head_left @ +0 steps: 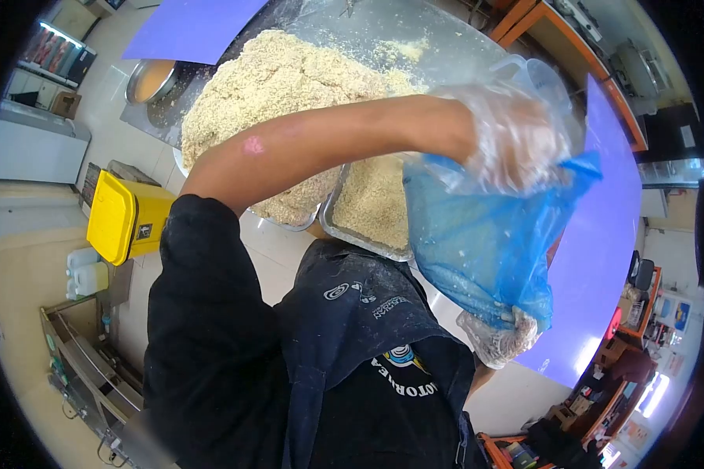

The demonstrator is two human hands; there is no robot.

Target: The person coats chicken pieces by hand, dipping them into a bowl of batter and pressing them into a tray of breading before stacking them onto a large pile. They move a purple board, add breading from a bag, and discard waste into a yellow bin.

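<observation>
Left hand (pixel 520 144) grips the top of the blue bag (pixel 481 238), right hand (pixel 499 340) its lower end

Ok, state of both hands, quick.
Left hand: gloved, at the top edge of the blue bag; open or closed can't be told, fingers blurred.
Right hand: gloved, looks closed on the bag's lower end.

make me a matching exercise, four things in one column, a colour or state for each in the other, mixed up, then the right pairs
1. lidded bin
2. plastic bag
3. rectangular tray
4. round bowl

A. filled with pale crumbs
B. orange inside
C. yellow
D. blue and see-through

Right pairs: 1-C, 2-D, 3-A, 4-B
</observation>
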